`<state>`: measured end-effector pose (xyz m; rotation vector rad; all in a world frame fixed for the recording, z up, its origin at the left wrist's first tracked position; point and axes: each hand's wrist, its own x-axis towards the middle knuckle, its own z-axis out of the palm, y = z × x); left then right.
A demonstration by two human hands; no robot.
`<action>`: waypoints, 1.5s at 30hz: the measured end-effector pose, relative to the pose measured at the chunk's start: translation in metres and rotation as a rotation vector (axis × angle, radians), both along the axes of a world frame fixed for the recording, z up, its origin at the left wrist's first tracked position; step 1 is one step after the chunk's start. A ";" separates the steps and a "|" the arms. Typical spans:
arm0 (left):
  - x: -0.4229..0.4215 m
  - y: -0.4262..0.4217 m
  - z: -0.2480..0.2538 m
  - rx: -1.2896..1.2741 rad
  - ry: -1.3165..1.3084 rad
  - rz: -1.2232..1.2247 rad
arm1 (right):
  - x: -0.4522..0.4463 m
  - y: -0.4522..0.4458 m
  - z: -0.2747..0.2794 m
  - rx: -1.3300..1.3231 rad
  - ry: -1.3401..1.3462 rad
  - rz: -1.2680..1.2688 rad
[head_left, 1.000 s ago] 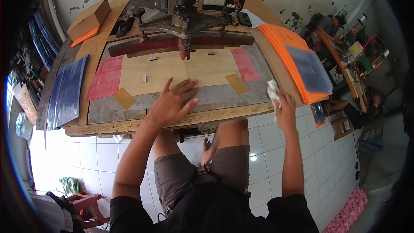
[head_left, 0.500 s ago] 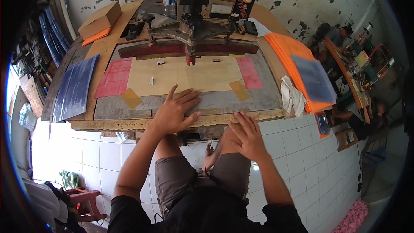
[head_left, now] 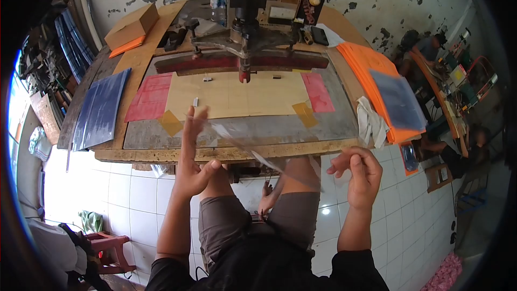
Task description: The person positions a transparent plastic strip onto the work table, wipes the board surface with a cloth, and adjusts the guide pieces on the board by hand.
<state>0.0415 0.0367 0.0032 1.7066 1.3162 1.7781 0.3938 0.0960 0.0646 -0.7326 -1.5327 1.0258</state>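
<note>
A clear plastic sheet (head_left: 253, 152) hangs in the air between my two hands, tilted down to the right and partly blurred. My left hand (head_left: 193, 156) is raised at its left end, fingers stretched upward and thumb apart. Near the sheet's lower right end is my right hand (head_left: 360, 178), its fingers bent and thumb drawn in; the contact itself is hard to make out. Beyond them a cream board (head_left: 237, 94) lies on the grey metal plate (head_left: 258, 131), with small dark and light pieces on it and tan tape at its near corners.
A press head with a red bar (head_left: 199, 64) stands over the board's far edge. Blue clear sheets (head_left: 102, 110) lie left; orange sheets (head_left: 371, 70) and a white cloth (head_left: 370, 121) lie right. A cardboard box (head_left: 131, 26) sits at back left. Other people (head_left: 428, 48) are at far right.
Both hands have lifted off the table's front edge and moved apart. The clear sheet now shows between them, raised from the plate. The view has shifted slightly.
</note>
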 end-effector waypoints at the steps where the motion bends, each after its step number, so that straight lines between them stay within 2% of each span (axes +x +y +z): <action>1: 0.003 0.001 0.005 -0.021 -0.087 -0.057 | -0.001 0.006 0.001 -0.026 0.042 0.005; 2: -0.001 0.003 -0.001 0.025 -0.111 -0.123 | -0.002 0.011 -0.001 -0.021 0.045 0.019; 5: 0.006 -0.015 0.020 -0.222 -0.216 -0.148 | -0.011 0.016 -0.005 -0.066 0.123 0.012; 6: 0.008 -0.013 0.019 -0.136 -0.189 -0.090 | -0.013 0.016 -0.006 -0.078 0.123 -0.011; 9: 0.013 -0.022 0.028 -0.134 -0.330 -0.062 | -0.017 0.018 -0.010 -0.104 0.119 -0.062; 21: 0.014 -0.026 0.032 -0.049 -0.185 0.028 | -0.018 0.021 -0.013 -0.099 0.060 -0.078; 23: 0.001 -0.013 0.052 0.020 0.036 0.133 | -0.020 0.031 -0.006 -0.093 0.020 -0.065; 24: -0.005 -0.007 0.065 0.046 0.145 0.183 | -0.023 0.039 -0.001 0.009 0.048 -0.074; 27: -0.010 0.005 0.113 0.375 0.182 0.240 | -0.032 0.060 0.018 0.249 0.139 -0.113; 29: -0.007 -0.003 0.133 0.489 0.142 0.174 | -0.036 0.063 0.034 0.471 0.231 -0.052; 30: -0.007 -0.005 0.138 0.545 0.123 0.141 | -0.035 0.065 0.034 0.481 0.219 -0.019; 32: -0.019 -0.013 0.129 0.427 0.278 0.076 | -0.025 0.069 0.026 0.501 0.197 0.048; 35: -0.038 -0.025 0.090 0.160 0.444 -0.006 | -0.010 0.069 -0.008 0.305 -0.061 0.183; 38: -0.049 -0.024 0.040 -0.008 0.565 -0.061 | -0.002 0.076 -0.049 0.416 -0.534 0.164; 39: -0.052 -0.024 0.025 -0.040 0.626 -0.054 | -0.004 0.078 -0.059 0.438 -0.601 0.145; 41: -0.056 -0.020 0.005 -0.102 0.687 -0.047 | -0.008 0.077 -0.076 0.482 -0.729 0.103; 45: -0.068 -0.002 -0.001 -0.129 0.772 -0.035 | -0.017 0.098 -0.077 0.482 -0.771 0.102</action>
